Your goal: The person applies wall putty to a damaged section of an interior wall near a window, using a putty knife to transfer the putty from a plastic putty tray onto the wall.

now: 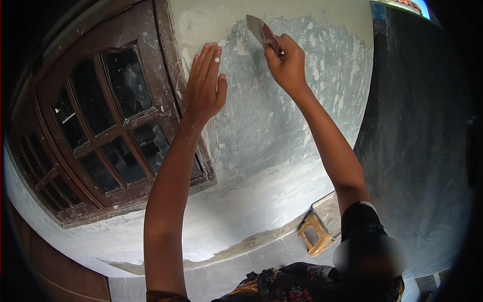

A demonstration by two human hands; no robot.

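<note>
My right hand (291,64) grips a scraper (265,36) by its reddish-brown handle. The scraper's blade points up and to the left, at the border between cream paint and bare grey on the wall (261,131). The paint there is patchy, with ragged pale flakes around the grey area. To the left, my left hand (205,85) lies flat on the wall beside the window frame, fingers stretched upward and thumb apart. White spots show on its fingers. Whether the blade's edge touches the wall cannot be made out.
A brown wooden window (108,126) with dark panes and pale smears fills the left side. Along the right hangs a large dark sheet (412,136). At lower right, a yellowish stool (314,234) stands on the grey tiled floor (261,259) near the wall's foot.
</note>
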